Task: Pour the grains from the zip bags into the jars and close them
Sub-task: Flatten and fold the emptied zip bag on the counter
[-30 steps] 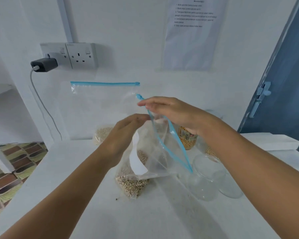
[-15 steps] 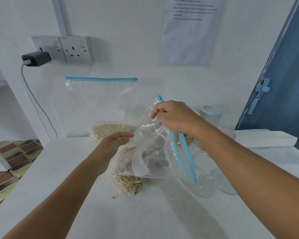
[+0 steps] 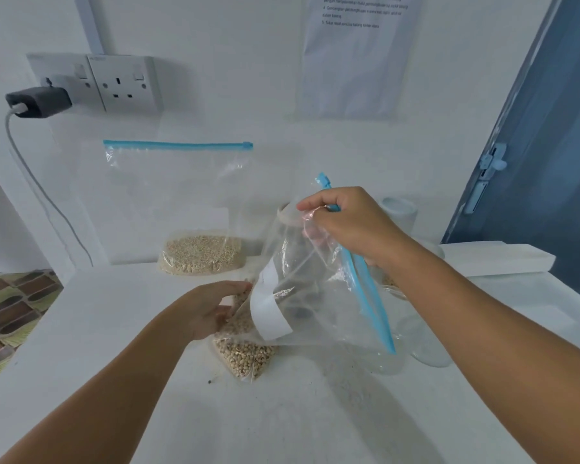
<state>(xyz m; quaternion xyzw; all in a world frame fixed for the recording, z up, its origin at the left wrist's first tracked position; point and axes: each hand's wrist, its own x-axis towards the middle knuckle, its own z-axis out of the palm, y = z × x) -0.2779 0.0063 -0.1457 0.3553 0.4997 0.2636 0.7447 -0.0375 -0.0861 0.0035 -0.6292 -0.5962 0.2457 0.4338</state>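
Note:
A clear zip bag (image 3: 318, 296) with a blue zip strip and a white label stands on the white counter, pale beans gathered in its bottom corner. My right hand (image 3: 345, 226) pinches the bag's open top edge by the zip. My left hand (image 3: 211, 309) holds the bag's lower left side, thumb and fingers on the plastic. An empty glass jar (image 3: 392, 333) lies on its side behind the bag's zip strip, with a second clear glass piece (image 3: 429, 343) beside it. A second zip bag (image 3: 181, 202), shut, leans on the wall with fine grain at its bottom.
A white-lidded jar (image 3: 399, 209) stands behind my right hand at the wall. A white box (image 3: 496, 259) lies at the counter's right. A charger (image 3: 37, 102) is plugged into the wall socket, its cable hanging left. The counter's left edge drops to a tiled floor (image 3: 10, 303).
My left hand has dropped from the bag's top to its lower left side. My right hand kept the top edge and pulled it up and right, so the bag's mouth opened wider.

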